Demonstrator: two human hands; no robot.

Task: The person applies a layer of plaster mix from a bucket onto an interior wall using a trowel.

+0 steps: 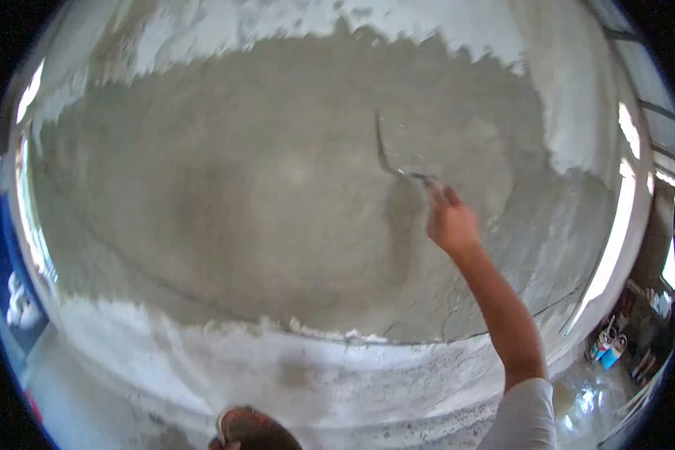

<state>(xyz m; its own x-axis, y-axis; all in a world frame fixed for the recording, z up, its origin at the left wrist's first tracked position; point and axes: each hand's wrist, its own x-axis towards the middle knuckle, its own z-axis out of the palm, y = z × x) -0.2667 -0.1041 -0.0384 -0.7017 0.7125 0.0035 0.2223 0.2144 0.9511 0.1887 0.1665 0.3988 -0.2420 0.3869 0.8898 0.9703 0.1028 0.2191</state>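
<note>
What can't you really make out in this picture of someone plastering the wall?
Head view, the only one:
- Trowel: blurred; the right hand covers its handle.
- Left hand: only fingertips show at the bottom edge, on a round brown pan that the edge cuts off; contents unclear.
- Small containers on the floor at the right: too small and distorted to identify.
- Wet plaster: fisheye bending hides how flat it is.

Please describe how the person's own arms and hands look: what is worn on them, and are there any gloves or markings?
The right hand is bare, with no glove, ring or watch visible. The forearm is also uncovered; a white sleeve begins above the elbow. Of the left hand, only a small part shows at the bottom edge, too little to describe.
</note>
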